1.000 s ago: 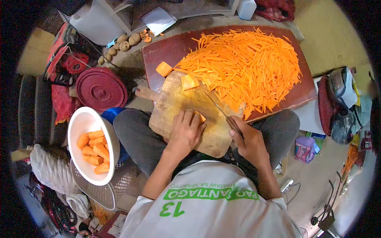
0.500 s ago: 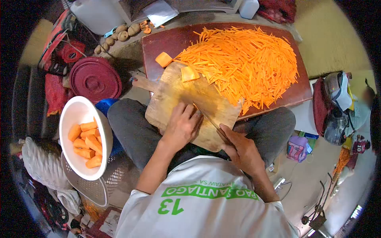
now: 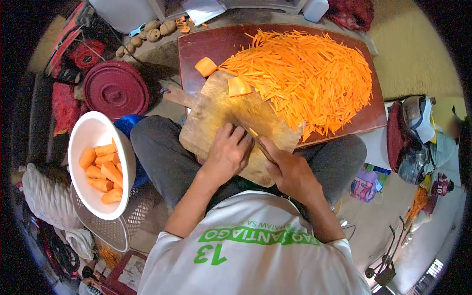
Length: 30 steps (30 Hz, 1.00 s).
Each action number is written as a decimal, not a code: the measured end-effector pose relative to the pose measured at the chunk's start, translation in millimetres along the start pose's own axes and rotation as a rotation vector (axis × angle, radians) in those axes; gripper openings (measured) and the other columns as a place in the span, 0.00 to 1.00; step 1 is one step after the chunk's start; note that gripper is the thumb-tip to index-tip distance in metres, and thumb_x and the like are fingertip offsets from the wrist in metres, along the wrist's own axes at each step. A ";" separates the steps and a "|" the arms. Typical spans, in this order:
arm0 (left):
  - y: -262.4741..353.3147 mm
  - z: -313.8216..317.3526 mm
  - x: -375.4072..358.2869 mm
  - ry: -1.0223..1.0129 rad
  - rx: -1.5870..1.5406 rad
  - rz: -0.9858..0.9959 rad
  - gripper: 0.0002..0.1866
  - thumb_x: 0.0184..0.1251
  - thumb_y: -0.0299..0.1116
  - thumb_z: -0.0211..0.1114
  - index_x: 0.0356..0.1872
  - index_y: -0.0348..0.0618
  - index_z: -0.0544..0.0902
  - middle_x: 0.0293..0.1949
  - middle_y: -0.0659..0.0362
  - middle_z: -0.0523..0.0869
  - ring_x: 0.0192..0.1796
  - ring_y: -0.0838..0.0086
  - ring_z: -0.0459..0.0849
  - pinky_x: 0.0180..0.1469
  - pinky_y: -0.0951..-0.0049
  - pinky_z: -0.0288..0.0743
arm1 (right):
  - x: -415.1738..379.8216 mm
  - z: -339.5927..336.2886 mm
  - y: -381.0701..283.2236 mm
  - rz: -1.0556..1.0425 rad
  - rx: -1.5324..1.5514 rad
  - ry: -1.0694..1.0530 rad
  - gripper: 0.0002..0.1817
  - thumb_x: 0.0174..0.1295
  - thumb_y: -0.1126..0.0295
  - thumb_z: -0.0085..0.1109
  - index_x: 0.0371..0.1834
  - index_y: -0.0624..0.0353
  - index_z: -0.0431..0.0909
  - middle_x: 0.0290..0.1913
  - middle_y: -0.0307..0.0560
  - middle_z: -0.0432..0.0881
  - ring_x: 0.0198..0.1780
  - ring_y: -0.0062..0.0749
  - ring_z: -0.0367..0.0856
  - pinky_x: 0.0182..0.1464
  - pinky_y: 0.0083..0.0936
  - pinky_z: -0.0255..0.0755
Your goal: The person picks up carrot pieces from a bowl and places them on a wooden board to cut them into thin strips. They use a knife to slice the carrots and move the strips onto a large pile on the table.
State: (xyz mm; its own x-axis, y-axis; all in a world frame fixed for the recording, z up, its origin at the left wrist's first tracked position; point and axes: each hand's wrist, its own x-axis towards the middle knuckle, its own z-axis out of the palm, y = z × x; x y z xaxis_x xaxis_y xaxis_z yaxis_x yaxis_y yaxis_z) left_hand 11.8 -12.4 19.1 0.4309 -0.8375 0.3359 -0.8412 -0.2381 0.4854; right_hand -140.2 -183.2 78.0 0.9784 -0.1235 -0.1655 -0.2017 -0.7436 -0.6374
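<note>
My left hand [image 3: 229, 150] has its fingers curled down on the wooden cutting board [image 3: 209, 110], over a piece of carrot mostly hidden beneath them. My right hand [image 3: 293, 174] is closed round the handle of a knife [image 3: 264, 148]. Its blade lies along my left fingertips, and a thin carrot strip [image 3: 252, 132] shows beside it. Two carrot chunks lie farther off: one chunk [image 3: 239, 87] on the board's far part, another chunk [image 3: 205, 67] just past its edge. A large heap of carrot strips [image 3: 309, 78] covers much of the dark red board [image 3: 211, 44] beyond.
A white basin [image 3: 130, 162] with several carrot chunks stands on my left, above a perforated grey basket [image 3: 105, 233]. A maroon lid [image 3: 115, 89] is farther left. Several potatoes [image 3: 153, 35] lie at the far left. Bags and a lilac pouch [image 3: 364, 187] lie on the right.
The knife and my right hand have shifted slightly left and away from me, the blade lying closer to my left fingers. A carrot strip now shows on the blade's right side.
</note>
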 end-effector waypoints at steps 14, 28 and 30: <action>-4.8 -3.5 -2.8 -0.046 -0.067 -0.039 0.19 0.51 0.26 0.73 0.47 0.36 0.90 0.50 0.52 0.83 0.55 0.51 0.78 0.59 0.54 0.78 | -1.0 -3.2 -14.1 0.107 -0.055 -0.101 0.36 0.72 0.70 0.65 0.82 0.58 0.64 0.54 0.69 0.88 0.52 0.66 0.89 0.49 0.52 0.84; -7.8 -2.5 -7.2 -0.047 -0.032 0.012 0.16 0.58 0.26 0.68 0.47 0.32 0.90 0.53 0.52 0.84 0.58 0.51 0.79 0.64 0.56 0.79 | 10.1 4.0 -17.8 0.035 -0.024 -0.032 0.32 0.75 0.71 0.60 0.81 0.56 0.66 0.55 0.70 0.87 0.53 0.66 0.88 0.54 0.52 0.83; -7.4 -3.1 -7.5 -0.037 -0.021 0.025 0.16 0.59 0.26 0.67 0.48 0.32 0.90 0.55 0.51 0.85 0.59 0.51 0.80 0.65 0.56 0.79 | 19.2 1.1 -19.4 0.112 0.005 -0.108 0.31 0.76 0.71 0.60 0.81 0.56 0.66 0.54 0.69 0.87 0.53 0.65 0.89 0.54 0.52 0.83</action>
State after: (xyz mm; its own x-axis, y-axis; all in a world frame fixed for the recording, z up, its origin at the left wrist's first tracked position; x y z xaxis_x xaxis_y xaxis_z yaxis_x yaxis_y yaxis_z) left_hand 15.9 -2.9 15.5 0.3972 -0.8607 0.3186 -0.8443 -0.2067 0.4944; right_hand -117.5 -170.4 86.4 0.9393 -0.1346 -0.3155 -0.3102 -0.7259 -0.6139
